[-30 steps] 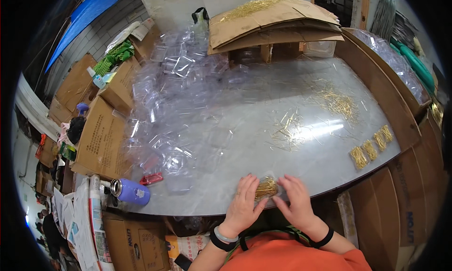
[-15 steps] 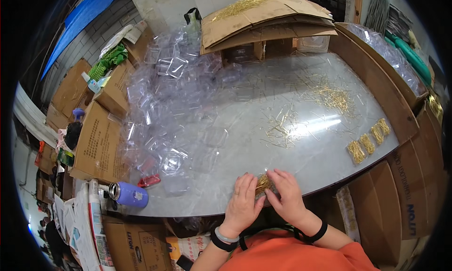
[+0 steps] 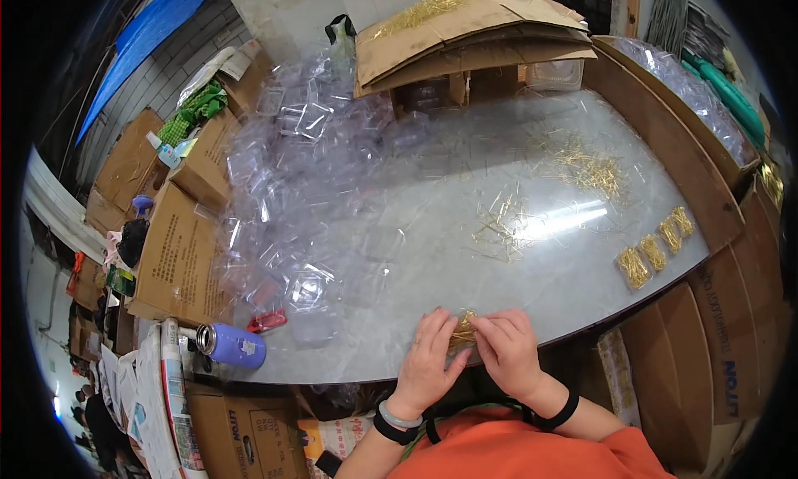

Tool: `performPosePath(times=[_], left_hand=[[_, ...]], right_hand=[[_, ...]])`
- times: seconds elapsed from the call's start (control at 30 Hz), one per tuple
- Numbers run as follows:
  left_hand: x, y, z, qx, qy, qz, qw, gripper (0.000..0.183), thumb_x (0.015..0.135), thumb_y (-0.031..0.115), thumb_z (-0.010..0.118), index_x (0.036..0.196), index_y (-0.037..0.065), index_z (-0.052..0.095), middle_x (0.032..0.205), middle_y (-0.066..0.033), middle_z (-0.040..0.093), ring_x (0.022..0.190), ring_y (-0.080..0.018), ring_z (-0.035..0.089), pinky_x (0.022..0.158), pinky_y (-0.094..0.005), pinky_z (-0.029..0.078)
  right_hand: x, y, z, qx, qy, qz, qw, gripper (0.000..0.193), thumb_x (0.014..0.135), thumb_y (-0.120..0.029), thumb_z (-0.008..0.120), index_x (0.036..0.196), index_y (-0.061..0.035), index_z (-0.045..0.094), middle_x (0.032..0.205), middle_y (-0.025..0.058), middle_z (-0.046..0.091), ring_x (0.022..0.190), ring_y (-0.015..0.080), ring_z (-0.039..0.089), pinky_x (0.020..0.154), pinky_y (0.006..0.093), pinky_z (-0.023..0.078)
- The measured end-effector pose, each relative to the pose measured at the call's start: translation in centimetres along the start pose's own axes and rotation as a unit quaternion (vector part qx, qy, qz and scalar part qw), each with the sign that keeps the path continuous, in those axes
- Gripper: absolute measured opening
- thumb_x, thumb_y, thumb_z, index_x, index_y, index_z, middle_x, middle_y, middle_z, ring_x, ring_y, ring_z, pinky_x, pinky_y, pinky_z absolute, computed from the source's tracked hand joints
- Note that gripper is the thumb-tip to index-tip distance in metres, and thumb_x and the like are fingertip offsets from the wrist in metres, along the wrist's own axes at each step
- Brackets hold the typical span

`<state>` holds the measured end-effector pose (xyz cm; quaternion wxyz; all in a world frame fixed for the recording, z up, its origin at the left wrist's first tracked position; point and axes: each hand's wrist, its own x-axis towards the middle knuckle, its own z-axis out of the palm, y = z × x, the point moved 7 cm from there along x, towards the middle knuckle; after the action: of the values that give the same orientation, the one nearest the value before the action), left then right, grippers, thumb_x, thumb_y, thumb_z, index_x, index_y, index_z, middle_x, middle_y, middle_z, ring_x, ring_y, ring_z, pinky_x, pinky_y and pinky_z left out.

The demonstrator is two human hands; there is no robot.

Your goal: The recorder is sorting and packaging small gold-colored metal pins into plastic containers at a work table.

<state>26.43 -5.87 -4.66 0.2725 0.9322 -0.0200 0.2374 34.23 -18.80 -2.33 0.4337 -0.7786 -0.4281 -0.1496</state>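
Note:
At the table's near edge, a small bundle of thin gold wire pieces lies between my two hands. My left hand is against its left side, fingers held together and thumb angled inward. My right hand is on the other side, its fingertips and thumb closed on the wires at the top. Whether a clear box surrounds this bundle is hidden by my hands. Loose gold wires lie in one heap ahead and another heap farther right. Several wire-filled clear packs stand in a row along the right edge.
Many clear plastic boxes cover the table's left side. A purple bottle without a lid and a red object are at the near left. Stacked cardboard stands at the back, a cardboard wall borders the right.
My right hand's fingers have drawn closer together and now bend over the top of the bundle. My left hand stays nearly in place. The view has shifted slightly.

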Motion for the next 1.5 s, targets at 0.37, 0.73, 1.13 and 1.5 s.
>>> performPosePath(times=[0.37,0.73,1.13,1.5], left_hand=[[0.0,0.4,0.0,0.023,0.004,0.004,1.0,0.047,0.091,0.021,0.074,0.129,-0.004,0.061,0.144,-0.0234,0.05,0.135,-0.0456,0.048,0.111,-0.0497,0.043],[-0.2,0.1,0.1,0.009,-0.012,0.013,1.0,0.052,0.091,0.021,0.073,0.135,-0.003,0.057,0.146,-0.0224,0.049,0.139,-0.0428,0.045,0.117,-0.0534,0.037],[-0.6,0.3,0.0,0.039,-0.008,0.028,0.999,0.07,0.089,0.02,0.074,0.147,-0.005,0.043,0.148,-0.0227,0.048,0.141,-0.0418,0.043,0.118,-0.0583,0.033],[-1.1,-1.7,-0.3,-0.158,-0.019,-0.057,0.986,0.117,0.075,0.01,0.081,0.161,-0.001,0.002,0.157,-0.0299,0.036,0.146,-0.046,0.035,0.121,-0.0483,0.031]], right_hand=[[0.3,0.1,1.2,-0.094,-0.05,0.003,0.994,0.04,0.09,-0.015,0.072,0.128,-0.0051,0.064,0.133,0.011,0.064,0.13,0.0362,0.053,0.11,0.0523,0.038],[-0.4,0.3,1.0,-0.073,-0.124,-0.009,0.99,0.045,0.096,-0.021,0.068,0.137,-0.006,0.057,0.14,0.0118,0.061,0.139,0.0331,0.049,0.115,0.0575,0.032],[0.0,0.9,0.3,0.033,-0.104,0.042,0.993,0.052,0.102,-0.028,0.058,0.148,-0.0039,0.047,0.153,0.0155,0.049,0.144,0.0368,0.042,0.12,0.0583,0.025],[-0.1,-1.2,1.8,-0.005,-0.145,-0.023,0.989,0.062,0.091,-0.029,0.074,0.144,-0.0052,0.051,0.153,0.0205,0.044,0.137,0.0441,0.046,0.115,0.0539,0.038]])
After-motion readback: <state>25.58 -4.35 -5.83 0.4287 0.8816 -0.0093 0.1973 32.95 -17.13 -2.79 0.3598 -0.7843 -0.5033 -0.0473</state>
